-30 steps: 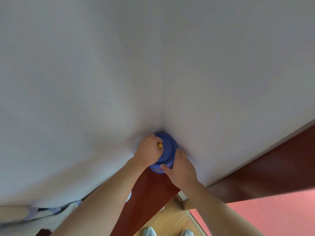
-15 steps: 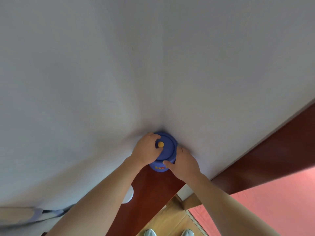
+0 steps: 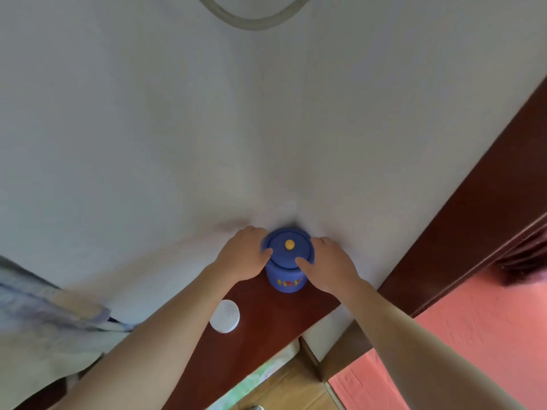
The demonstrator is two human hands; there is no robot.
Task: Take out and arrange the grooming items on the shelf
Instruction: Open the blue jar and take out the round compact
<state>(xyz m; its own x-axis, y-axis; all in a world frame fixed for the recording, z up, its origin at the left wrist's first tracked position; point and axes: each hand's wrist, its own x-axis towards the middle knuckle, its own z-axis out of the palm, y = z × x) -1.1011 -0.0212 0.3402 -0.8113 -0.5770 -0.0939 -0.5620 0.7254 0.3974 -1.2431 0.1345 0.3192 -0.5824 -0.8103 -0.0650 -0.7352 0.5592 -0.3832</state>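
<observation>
A blue round jar (image 3: 286,273) with a yellow knob on its lid stands upright on the dark red wooden shelf (image 3: 266,327), tucked into the wall corner. My left hand (image 3: 245,255) grips the jar's left side, thumb on the lid rim. My right hand (image 3: 328,266) grips its right side, thumb on the lid's front edge. A white round lid or jar (image 3: 225,316) sits on the shelf nearer to me, under my left forearm's edge.
White walls meet in a corner right behind the jar. A dark wooden frame (image 3: 473,220) runs along the right. Cloth (image 3: 50,321) hangs at the left. Wooden flooring (image 3: 284,389) and a pink mat (image 3: 479,327) lie below.
The view has tilted down, showing more shelf and the white round item. My left hand left the lid's knob and both hands now hold the jar's sides, which stands upright.
</observation>
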